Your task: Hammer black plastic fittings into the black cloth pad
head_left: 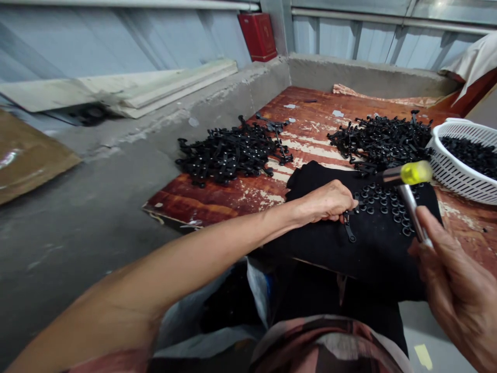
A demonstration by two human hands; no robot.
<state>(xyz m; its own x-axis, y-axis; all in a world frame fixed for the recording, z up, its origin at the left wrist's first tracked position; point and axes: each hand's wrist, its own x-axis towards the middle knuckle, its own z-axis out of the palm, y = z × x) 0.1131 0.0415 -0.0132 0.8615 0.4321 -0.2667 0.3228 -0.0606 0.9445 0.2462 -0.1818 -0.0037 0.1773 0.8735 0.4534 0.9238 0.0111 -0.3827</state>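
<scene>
My left hand point(333, 201) is closed on a small black arm-shaped part point(349, 229), whose round end sticks out below the fingers. That part is held at the black cloth point(310, 243) covering the front of the table. Gripped by its metal handle in my right hand point(450, 274) is a mallet point(407, 194), raised over the cloth. Its head is black on one end and yellow on the other, slightly blurred. Rows of small black rings point(383, 202) lie on the cloth under the mallet, just right of my left hand.
A heap of black parts point(233, 150) lies at the left on the worn red-brown table point(209, 199); another heap point(382, 140) is at the right. Beside it stands a white basket point(462, 178) with more black parts. A concrete ledge point(349, 67) borders the back, with a red box point(258, 36) at the corner.
</scene>
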